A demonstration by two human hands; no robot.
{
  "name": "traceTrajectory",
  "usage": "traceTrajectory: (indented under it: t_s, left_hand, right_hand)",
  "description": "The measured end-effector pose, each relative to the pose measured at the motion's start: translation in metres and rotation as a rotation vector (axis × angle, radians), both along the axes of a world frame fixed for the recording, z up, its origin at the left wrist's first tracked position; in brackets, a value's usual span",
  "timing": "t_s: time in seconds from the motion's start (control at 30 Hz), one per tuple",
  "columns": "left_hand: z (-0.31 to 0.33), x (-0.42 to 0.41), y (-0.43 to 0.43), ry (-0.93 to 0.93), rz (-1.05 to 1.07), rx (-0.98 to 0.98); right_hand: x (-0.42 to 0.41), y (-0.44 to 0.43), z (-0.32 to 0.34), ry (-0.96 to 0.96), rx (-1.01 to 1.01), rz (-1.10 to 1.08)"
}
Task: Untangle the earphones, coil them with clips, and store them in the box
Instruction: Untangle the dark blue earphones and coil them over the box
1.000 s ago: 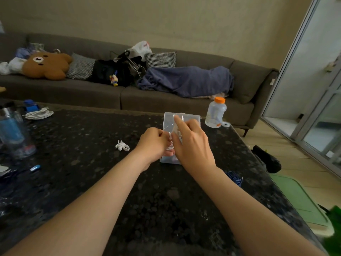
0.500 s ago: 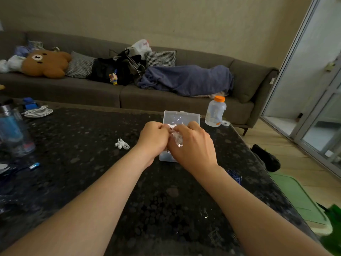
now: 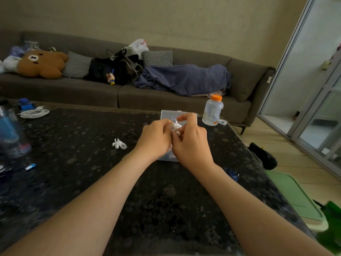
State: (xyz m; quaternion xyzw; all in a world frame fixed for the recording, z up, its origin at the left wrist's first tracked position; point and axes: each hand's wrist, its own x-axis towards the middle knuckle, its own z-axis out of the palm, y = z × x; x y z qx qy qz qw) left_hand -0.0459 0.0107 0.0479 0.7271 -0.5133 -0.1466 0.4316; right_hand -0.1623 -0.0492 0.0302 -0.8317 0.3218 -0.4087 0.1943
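Head: left hand (image 3: 155, 139), right hand (image 3: 191, 145) pinch white earphones (image 3: 175, 127) over clear box (image 3: 166, 115).

Soft daylight is entering through the glass door (image 3: 317, 100) on the right, leaving the room dim. The glossy bench (image 3: 83, 172) is catching faint glints. Edges are bowing and blurring; the right hand (image 3: 190, 145) is smearing slightly at the fingertips (image 3: 181, 118).
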Motion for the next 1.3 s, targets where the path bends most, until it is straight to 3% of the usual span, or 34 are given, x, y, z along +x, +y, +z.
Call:
traceTrajectory:
  t_s: [0.2, 0.27, 0.43, 0.73, 0.9, 1.07, 1.13, 1.3]
  left_hand:
    - [-0.003, 0.005, -0.004, 0.218, -0.191, 0.042]
    - [-0.004, 0.006, -0.004, 0.233, -0.214, 0.031]
    - [-0.005, 0.004, -0.007, 0.185, -0.203, 0.075]
    - [-0.008, -0.003, -0.030, 0.170, -0.173, -0.026]
    - [-0.016, -0.004, -0.060, 0.268, -0.048, 0.020]
    - [-0.027, -0.012, -0.092, 0.391, -0.071, 0.082]
    - [-0.032, -0.016, -0.101, 0.333, -0.057, 0.141]
    - [-0.051, -0.026, -0.125, -0.010, 0.021, 0.339]
  right_hand:
    - [-0.007, -0.003, 0.004, 0.027, 0.020, 0.019]
    - [-0.011, -0.004, 0.003, 0.064, -0.009, 0.068]
    - [-0.016, -0.023, -0.008, 0.113, -0.137, -0.042]
    - [-0.023, -0.039, -0.008, 0.020, -0.014, -0.050]
    - [-0.023, -0.059, -0.014, -0.076, 0.195, -0.094]
    - [-0.028, -0.076, -0.016, -0.059, 0.394, -0.138]
    - [-0.034, -0.081, -0.015, -0.006, 0.455, -0.164]
    - [-0.054, -0.094, -0.019, 0.200, 0.516, -0.415]
